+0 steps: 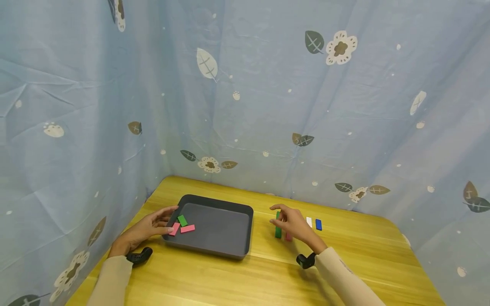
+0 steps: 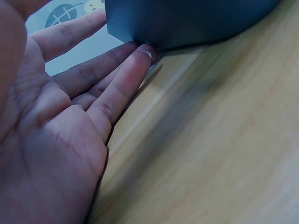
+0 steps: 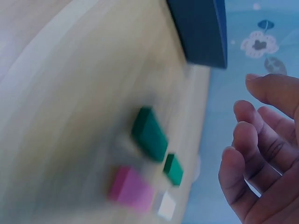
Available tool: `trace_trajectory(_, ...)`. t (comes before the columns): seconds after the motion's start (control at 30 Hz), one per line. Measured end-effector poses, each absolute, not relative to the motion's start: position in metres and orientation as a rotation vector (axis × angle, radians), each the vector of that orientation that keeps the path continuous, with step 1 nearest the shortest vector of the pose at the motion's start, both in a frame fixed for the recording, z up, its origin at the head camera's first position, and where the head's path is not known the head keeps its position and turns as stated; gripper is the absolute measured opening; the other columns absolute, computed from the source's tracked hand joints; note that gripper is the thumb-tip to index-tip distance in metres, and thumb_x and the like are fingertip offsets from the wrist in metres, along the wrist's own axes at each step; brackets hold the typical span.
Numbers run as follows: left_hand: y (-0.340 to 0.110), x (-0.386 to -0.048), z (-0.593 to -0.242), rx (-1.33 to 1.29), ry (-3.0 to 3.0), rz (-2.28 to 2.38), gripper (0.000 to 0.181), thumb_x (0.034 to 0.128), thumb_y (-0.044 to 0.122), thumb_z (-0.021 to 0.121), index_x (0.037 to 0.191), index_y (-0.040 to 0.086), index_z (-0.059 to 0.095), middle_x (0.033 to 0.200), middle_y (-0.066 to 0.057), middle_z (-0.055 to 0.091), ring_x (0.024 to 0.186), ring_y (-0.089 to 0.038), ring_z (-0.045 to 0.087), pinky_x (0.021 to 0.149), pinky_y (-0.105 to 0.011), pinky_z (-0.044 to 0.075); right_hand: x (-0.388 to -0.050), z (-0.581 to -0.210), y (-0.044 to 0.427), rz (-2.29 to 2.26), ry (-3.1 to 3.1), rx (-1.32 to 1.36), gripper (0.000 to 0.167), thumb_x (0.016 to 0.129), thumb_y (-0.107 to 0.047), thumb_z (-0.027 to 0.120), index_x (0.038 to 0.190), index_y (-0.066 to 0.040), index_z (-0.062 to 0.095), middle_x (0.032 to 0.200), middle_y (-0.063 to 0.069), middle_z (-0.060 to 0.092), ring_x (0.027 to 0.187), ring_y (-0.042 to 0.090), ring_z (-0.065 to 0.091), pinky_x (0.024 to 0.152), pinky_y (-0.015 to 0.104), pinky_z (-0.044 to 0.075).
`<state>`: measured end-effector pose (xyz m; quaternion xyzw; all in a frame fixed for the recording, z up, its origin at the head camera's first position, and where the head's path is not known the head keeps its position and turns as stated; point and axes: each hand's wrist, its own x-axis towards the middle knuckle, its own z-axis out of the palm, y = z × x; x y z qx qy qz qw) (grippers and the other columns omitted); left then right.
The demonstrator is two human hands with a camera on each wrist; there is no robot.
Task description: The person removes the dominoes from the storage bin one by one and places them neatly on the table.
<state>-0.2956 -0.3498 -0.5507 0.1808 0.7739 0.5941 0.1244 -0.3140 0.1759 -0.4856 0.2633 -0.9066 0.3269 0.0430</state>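
My left hand (image 1: 147,227) is at the left side of a dark grey tray (image 1: 226,254), its fingers fairly straight. In the left wrist view, fingertips touch the outer wall of the tray (image 2: 187,23) near the table. Inside the tray lie a green block (image 1: 182,220) and two pink blocks (image 1: 188,228), close to the thumb. My right hand (image 1: 294,223) hovers right of the tray with loosely bent fingers and nothing between them. Beneath it are a green block (image 3: 149,134), a smaller green block (image 3: 173,169), a pink block (image 3: 131,189) and a white block (image 3: 166,206).
A blue block (image 1: 319,224) lies right of the white one on the yellow wood-grain table (image 1: 214,280). Blue curtains (image 1: 260,106) with leaf and flower prints hang behind the table and at both sides. A black wrist device (image 1: 140,256) sits on the left wrist.
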Motion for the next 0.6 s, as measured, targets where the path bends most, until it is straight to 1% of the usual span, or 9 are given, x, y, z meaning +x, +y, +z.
trace_trajectory(0.1, -0.349, -0.296, -0.550, 0.517, 2.256, 1.738, 0.075, 0.0994, 0.016, 0.071, 0.163, 0.019, 0.032, 0.160, -0.018, 0.032, 0.133, -0.038, 0.040, 0.098, -0.036, 0.048, -0.317, -0.481, 0.163, 0.996, -2.763, 0.836, 0.039, 0.097, -0.023, 0.075, 0.134, -0.016, 0.064, 0.077, -0.010, 0.063, 0.058, 0.009, 0.056, 0.059, 0.028, 0.050)
trace_trajectory(0.23, -0.348, -0.296, -0.549, 0.503, 2.256, 1.743, 0.073, 0.0991, 0.016, 0.071, 0.162, 0.023, 0.034, 0.160, -0.014, 0.034, 0.134, -0.037, 0.040, 0.099, -0.037, 0.047, -0.321, -0.476, 0.145, 1.011, -2.770, 0.855, 0.039, 0.097, -0.023, 0.075, 0.134, -0.018, 0.064, 0.078, -0.011, 0.063, 0.058, 0.010, 0.056, 0.057, 0.029, 0.048)
trace_trajectory(0.37, -0.348, -0.296, -0.550, 0.507, 2.246, 1.749, 0.074, 0.0987, 0.017, 0.072, 0.162, 0.021, 0.033, 0.160, -0.015, 0.033, 0.134, -0.037, 0.040, 0.099, -0.037, 0.048, -0.326, -0.473, 0.127, 1.015, -2.753, 0.911, 0.039, 0.097, -0.023, 0.076, 0.134, -0.019, 0.064, 0.079, -0.011, 0.064, 0.060, 0.010, 0.057, 0.058, 0.029, 0.049)
trace_trajectory(0.47, -0.349, -0.296, -0.551, 0.518, 2.228, 1.756, 0.075, 0.0994, 0.016, 0.071, 0.163, 0.019, 0.031, 0.161, -0.019, 0.031, 0.134, -0.039, 0.040, 0.099, -0.038, 0.048, -0.331, -0.473, 0.113, 0.993, -2.740, 0.966, 0.039, 0.097, -0.027, 0.075, 0.134, -0.019, 0.065, 0.078, -0.013, 0.064, 0.060, 0.009, 0.057, 0.058, 0.029, 0.050)
trace_trajectory(0.5, -0.349, -0.295, -0.551, 0.506, 2.222, 1.763, 0.075, 0.0991, 0.016, 0.071, 0.163, 0.020, 0.032, 0.160, -0.018, 0.031, 0.135, -0.038, 0.040, 0.099, -0.038, 0.048, -0.332, -0.472, 0.108, 0.989, -2.737, 0.985, 0.039, 0.097, -0.029, 0.075, 0.134, -0.020, 0.065, 0.079, -0.013, 0.064, 0.060, 0.009, 0.057, 0.058, 0.029, 0.050)
trace_trajectory(0.6, -0.349, -0.295, -0.552, 0.527, 2.220, 1.766, 0.074, 0.0998, 0.016, 0.070, 0.163, 0.018, 0.031, 0.160, -0.020, 0.031, 0.135, -0.041, 0.039, 0.100, -0.041, 0.047, -0.335, -0.471, 0.093, 0.986, -2.735, 1.032, 0.040, 0.098, -0.032, 0.074, 0.135, -0.019, 0.064, 0.079, -0.013, 0.064, 0.060, 0.008, 0.058, 0.059, 0.029, 0.050)
